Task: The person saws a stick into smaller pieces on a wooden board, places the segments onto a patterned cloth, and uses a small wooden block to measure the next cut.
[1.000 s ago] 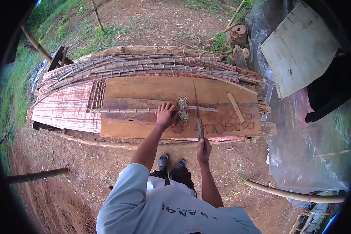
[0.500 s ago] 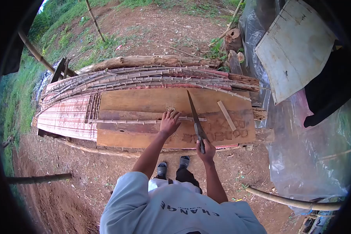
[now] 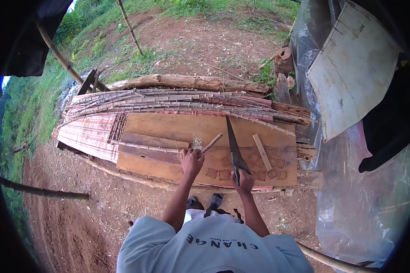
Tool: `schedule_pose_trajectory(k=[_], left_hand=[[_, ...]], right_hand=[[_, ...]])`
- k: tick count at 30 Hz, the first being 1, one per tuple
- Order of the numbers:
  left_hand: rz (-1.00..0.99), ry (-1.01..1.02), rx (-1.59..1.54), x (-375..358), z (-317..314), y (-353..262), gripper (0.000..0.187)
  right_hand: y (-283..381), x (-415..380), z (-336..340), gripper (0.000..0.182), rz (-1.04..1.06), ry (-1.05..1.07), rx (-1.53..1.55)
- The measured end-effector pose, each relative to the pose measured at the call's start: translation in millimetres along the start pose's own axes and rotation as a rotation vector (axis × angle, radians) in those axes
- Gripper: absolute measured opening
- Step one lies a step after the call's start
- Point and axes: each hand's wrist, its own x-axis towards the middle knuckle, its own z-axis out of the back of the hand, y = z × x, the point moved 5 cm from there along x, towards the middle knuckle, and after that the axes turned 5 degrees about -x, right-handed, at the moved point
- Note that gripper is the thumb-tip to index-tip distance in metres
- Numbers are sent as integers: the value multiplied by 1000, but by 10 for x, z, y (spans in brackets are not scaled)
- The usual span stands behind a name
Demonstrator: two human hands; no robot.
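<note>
My left hand (image 3: 192,162) is closed on a short piece of stem (image 3: 212,143), which tilts up to the right over the board. A longer stem (image 3: 152,148) lies on the wooden board (image 3: 168,123), its right end near that hand. My right hand (image 3: 243,181) grips the handle of a hand saw (image 3: 234,148), whose blade points away across the board. Pale sawdust (image 3: 197,140) lies just beyond my left hand. To the right of the saw rests a flat wooden strip (image 3: 262,151).
Long knobbly stems (image 3: 168,105) lie along the table's far side. Short cut stems (image 3: 117,127) sit on the patterned cloth (image 3: 89,136) at left. A rough log (image 3: 187,83) borders the far edge. Plastic sheeting (image 3: 346,195) hangs at right.
The short piece has swung from lying in line with the long stem to a tilt, held in my left hand. The view has shifted, and the saw is still in my right hand.
</note>
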Motion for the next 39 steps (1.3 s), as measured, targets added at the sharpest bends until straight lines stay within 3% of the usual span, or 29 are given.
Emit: schedule_pose_trajectory(k=[2, 4, 6, 10, 13, 16, 17, 18, 20, 27, 30, 32, 34, 39], left_hand=[[263, 70, -318, -176, -40, 108, 23], [313, 20, -397, -314, -13, 65, 29], [514, 77, -642, -480, -82, 91, 35], [563, 95, -812, -561, -130, 146, 36], [632, 99, -912, -543, -52, 125, 36], [598, 87, -965, -487, 17, 116, 37], [607, 120, -1025, -479, 36, 97, 35], [614, 110, -1024, -471, 76, 89, 35], [595, 167, -1229, -503, 124, 50, 32], [557, 187, -1344, -511, 600, 134, 26], [521, 196, -1263, -509, 824, 480, 24], [522, 176, -1248, -497, 952, 790, 24], [527, 146, -1245, -470, 1060, 1164, 23], [474, 183, -1162, -187, 1472, 2231, 24]], right_hand=[[-47, -12, -169, 30, 19, 56, -20], [12, -49, -341, 42, 66, 264, -157], [64, -151, -400, 49, 83, 352, -218], [58, -245, -493, 63, 110, 466, -274], [52, -174, -423, 60, 171, 587, -306], [63, -46, -323, 59, -1, 670, -186], [144, 60, -233, 49, 0, 524, -157], [204, 132, -269, 49, 10, 530, -155], [303, 255, -361, 35, -297, 440, 489], [1213, 393, -827, 25, -463, 344, 1004], [1568, 389, -1062, 23, -484, 363, 1164], [1843, 411, -1204, 21, -523, 466, 1170], [2156, 464, -1396, 21, -366, 414, 1127], [2990, 591, -2241, 22, -435, 435, 1103]])
